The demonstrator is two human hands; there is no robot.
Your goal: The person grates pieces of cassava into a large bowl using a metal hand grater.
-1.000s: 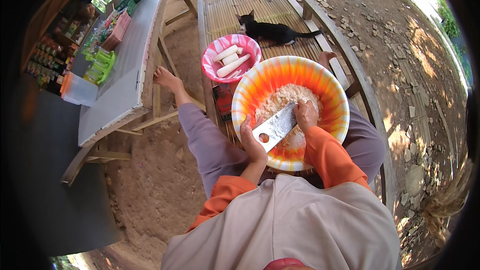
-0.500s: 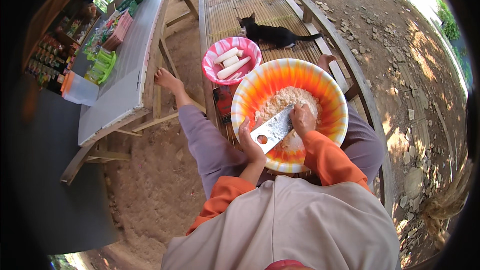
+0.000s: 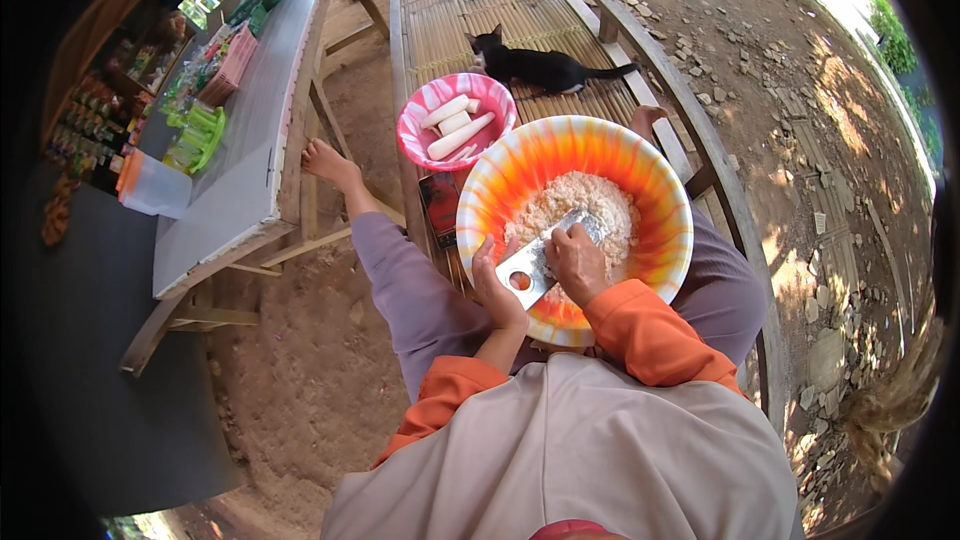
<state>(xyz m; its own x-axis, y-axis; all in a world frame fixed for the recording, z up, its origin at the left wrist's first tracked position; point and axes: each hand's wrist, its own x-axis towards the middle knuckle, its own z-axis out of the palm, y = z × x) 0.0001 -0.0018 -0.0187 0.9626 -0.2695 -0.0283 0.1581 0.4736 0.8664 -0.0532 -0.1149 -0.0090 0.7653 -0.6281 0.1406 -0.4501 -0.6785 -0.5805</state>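
A metal grater point(image 3: 531, 266) slants across a large orange, yellow and white bowl point(image 3: 666, 202) between my legs. My left hand point(image 3: 499, 295) grips its near end, beside the round hole in the handle. My right hand point(image 3: 578, 264) is closed and presses on the grater's face; whatever lies inside its fingers is hidden. Pale, moist gratings point(image 3: 590, 194) are heaped in the bowl beneath and beyond the grater. Just beyond to the left, a pink and white bowl point(image 3: 408, 139) contains several peeled white roots point(image 3: 461, 136), which look like cassava.
A black and white cat point(image 3: 545, 69) is on the bamboo bench point(image 3: 450, 0) behind the bowls. Beside the pink bowl lies a dark red, flat box-like thing point(image 3: 440, 202). At left stands a table point(image 3: 235, 190) with a lidded plastic container point(image 3: 155, 183). A wooden rail point(image 3: 715, 145) borders the right side.
My right hand has slid down the grater, nearer to my left hand and the handle, uncovering more of its far end. My left hand keeps its grip.
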